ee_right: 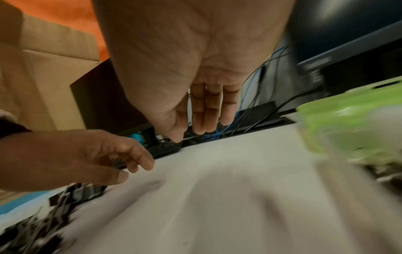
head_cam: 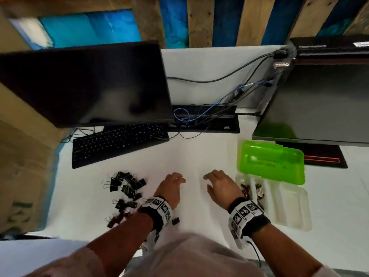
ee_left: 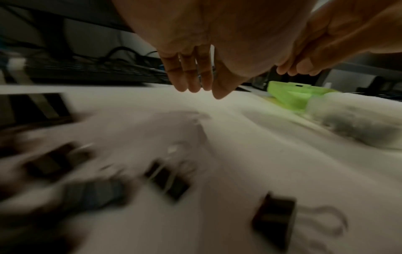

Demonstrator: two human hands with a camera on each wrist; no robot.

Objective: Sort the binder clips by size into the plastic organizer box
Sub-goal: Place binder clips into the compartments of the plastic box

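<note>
A loose pile of black binder clips (head_cam: 125, 186) lies on the white table left of my left wrist, and one clip (head_cam: 175, 220) sits alone by the wristband. The organizer box has a clear divided tray (head_cam: 293, 216) and an open green lid (head_cam: 269, 162); it stands at the right. Small dark clips (head_cam: 245, 191) fill its two leftmost compartments. My left hand (head_cam: 179, 179) hovers over bare table, fingers relaxed and empty. My right hand (head_cam: 207, 180) hovers beside it, just left of the tray, fingers straight and empty. The wrist views, both blurred, show the same: left hand (ee_left: 202, 89), right hand (ee_right: 195, 130).
A black keyboard (head_cam: 119, 144) and a dark monitor (head_cam: 83, 84) stand behind the pile. A second monitor (head_cam: 319, 104) overhangs the green lid, above a black mat (head_cam: 323, 158). Tangled cables (head_cam: 199, 116) lie at the back. The table's left edge (head_cam: 56, 176) runs close to the pile.
</note>
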